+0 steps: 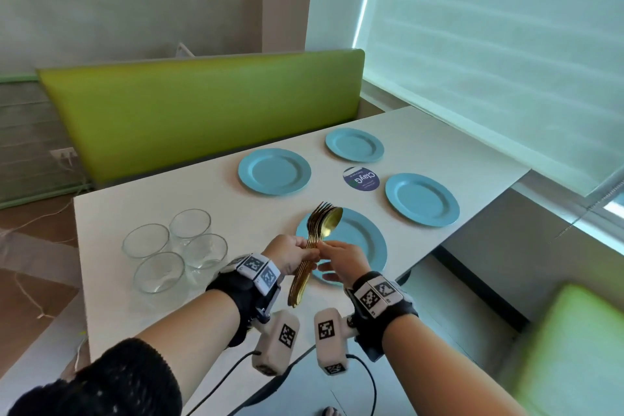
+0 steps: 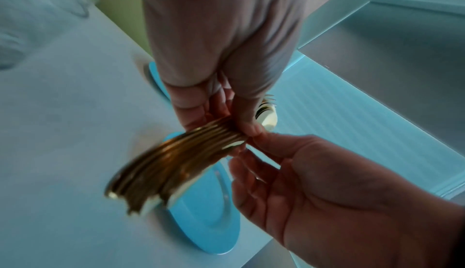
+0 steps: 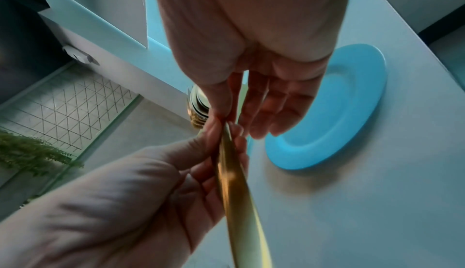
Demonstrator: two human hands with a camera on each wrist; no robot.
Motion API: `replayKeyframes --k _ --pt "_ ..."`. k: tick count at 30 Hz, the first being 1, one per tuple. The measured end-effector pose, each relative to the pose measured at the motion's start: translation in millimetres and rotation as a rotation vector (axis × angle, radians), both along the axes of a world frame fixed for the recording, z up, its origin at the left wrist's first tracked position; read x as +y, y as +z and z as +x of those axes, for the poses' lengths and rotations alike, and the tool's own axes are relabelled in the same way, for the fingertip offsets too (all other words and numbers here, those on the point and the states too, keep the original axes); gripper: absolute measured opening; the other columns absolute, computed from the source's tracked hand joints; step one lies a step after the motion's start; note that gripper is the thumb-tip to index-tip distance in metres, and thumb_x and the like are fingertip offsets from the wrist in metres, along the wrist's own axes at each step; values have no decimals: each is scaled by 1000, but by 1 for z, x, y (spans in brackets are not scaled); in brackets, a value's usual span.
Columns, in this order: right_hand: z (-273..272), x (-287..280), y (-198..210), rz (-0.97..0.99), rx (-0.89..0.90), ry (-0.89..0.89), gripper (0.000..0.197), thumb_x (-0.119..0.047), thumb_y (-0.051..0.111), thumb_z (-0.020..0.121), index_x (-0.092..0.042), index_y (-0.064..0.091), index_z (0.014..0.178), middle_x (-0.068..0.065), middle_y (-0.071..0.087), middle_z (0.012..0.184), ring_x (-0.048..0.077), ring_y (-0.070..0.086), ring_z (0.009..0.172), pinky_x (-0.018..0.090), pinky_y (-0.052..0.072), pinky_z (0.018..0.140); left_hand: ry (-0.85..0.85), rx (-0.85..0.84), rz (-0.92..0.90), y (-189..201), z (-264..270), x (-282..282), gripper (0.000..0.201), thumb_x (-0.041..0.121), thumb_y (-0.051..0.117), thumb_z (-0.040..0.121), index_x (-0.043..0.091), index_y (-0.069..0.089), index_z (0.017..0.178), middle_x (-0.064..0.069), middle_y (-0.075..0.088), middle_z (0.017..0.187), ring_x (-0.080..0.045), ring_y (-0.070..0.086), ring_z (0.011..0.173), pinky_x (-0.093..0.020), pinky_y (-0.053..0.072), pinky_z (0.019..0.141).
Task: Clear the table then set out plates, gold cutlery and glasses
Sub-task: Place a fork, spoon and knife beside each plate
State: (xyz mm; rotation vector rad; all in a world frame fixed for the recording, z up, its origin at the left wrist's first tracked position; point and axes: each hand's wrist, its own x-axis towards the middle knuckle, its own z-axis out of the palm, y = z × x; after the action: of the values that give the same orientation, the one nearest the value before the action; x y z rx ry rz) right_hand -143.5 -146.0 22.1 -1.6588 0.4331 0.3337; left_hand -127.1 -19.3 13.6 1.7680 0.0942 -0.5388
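Note:
Several blue plates lie on the white table point(image 1: 189, 192); the nearest plate point(image 1: 363, 241) is right under my hands. My left hand point(image 1: 304, 252) grips a bundle of gold cutlery point(image 1: 320, 223), forks and spoons, heads pointing up and away. My right hand point(image 1: 326, 245) pinches the bundle's right edge between thumb and forefinger, its other fingers loosely spread. In the left wrist view the gold cutlery point(image 2: 176, 165) fans out below my left hand point(image 2: 214, 103), with my right hand point(image 2: 256, 143) touching it. In the right wrist view my right hand point(image 3: 224, 121) pinches a gold handle point(image 3: 234, 182).
Several empty clear glasses point(image 1: 175, 246) stand grouped on the table's left part. A round purple sticker point(image 1: 361, 178) sits between the plates. A green bench point(image 1: 202, 111) runs behind the table and a window blind point(image 1: 489, 44) hangs to the right.

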Motion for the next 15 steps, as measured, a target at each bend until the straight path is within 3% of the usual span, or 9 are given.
replayKeyframes --k 3,9,12,15 --pt "25 -21 1 36 -4 -52 17 -17 54 94 -14 60 79 1 59 70 12 52 55 20 42 48 97 68 -82 0 21 -23 15 8 60 89 12 60 75 -5 62 68 -10 57 53 -20 49 52" --pt "87 -84 -4 -54 65 -65 22 -12 54 93 -13 54 72 3 56 67 15 50 56 25 45 54 211 133 -88 -1 76 -61 21 3 55 91 7 52 71 -9 54 64 -17 51 55 -22 47 53" --pt "118 -123 -12 -178 135 -17 26 -8 52 92 -12 53 66 5 56 69 20 53 63 37 53 74 281 130 -115 -1 102 -74 21 1 52 92 7 50 72 -8 53 64 -16 50 55 -20 47 49" --pt "141 -151 -19 -207 154 -35 24 -7 49 93 -16 51 70 5 58 82 27 60 89 39 50 96 349 150 -154 -3 125 -83 23 0 51 93 6 49 71 -9 53 65 -18 50 55 -24 47 52"
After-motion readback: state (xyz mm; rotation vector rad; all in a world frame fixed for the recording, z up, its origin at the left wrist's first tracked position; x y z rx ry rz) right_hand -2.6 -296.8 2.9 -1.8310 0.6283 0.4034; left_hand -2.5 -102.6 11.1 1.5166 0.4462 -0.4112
